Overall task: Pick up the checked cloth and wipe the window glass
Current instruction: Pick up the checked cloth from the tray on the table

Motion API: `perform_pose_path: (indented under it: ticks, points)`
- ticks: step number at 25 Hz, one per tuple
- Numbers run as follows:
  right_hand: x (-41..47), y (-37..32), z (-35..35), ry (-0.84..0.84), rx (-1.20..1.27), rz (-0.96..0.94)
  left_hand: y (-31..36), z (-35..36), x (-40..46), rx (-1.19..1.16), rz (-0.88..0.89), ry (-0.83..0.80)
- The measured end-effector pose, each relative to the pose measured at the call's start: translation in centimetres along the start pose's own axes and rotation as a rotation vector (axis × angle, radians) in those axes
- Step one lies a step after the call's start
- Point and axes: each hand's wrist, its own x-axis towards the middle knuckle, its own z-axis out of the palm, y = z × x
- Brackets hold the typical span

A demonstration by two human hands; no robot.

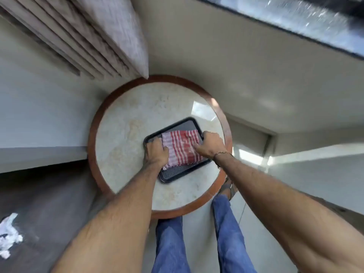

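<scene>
**Both hands on the checked cloth in the tray**

Head view: A red-and-white checked cloth [182, 147] is lying folded in a dark rectangular tray [173, 175], which is sitting on a round, pale stone-topped table [126, 134] with a reddish-brown rim. The left hand [157, 152] is pressing down on the cloth's left edge, fingers curled and bearing on the fabric; whether they are actually pinching it cannot be told from here. The right hand [210, 145] is resting at the cloth's right edge by the tray rim, fingers bent around the fabric, a thin bracelet [222, 153] showing at the wrist. Both bare forearms are reaching in from the bottom of the frame. Blue trouser legs [171, 247] and a sandalled foot [229, 189] are showing beneath the table's near edge. The window glass [295, 14] is running across the upper right, blurred. Folded curtain pleats [102, 36] are hanging at the upper left, and a crumpled white scrap [8, 236] is lying at the lower left.
</scene>
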Motion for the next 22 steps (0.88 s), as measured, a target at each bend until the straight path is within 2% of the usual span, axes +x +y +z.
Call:
perform_pose_path:
  ticks: [5,7,8,10,13,18,22]
  points:
    - [2.5,0.9,7.5,0.083,0.184,0.15,-1.0,6.3,3.1,-0.136,-0.287,0.107]
    - [3.1,0.0,7.1,0.087,0.348,0.246,-0.3,6.2,3.8,-0.243,-0.37,0.133]
    - [2.2,0.0,5.4,0.068,0.482,0.286,0.9,4.9,2.5,-0.316,-0.352,0.147]
    - [0.8,0.1,2.6,-0.072,0.696,0.361,1.9,3.2,0.5,-0.453,-0.328,0.091]
    - [0.8,1.0,0.8,-0.198,0.866,0.409,2.6,2.3,0.2,-0.665,-0.322,-0.102]
    - [-8.6,0.4,-17.6,-0.222,1.272,0.181,15.1,-8.6,-8.9,-0.797,0.126,-0.177]
    - [-17.3,-0.2,-33.1,-0.089,1.368,-0.135,26.8,-17.9,-16.7,-0.82,0.538,-0.194]
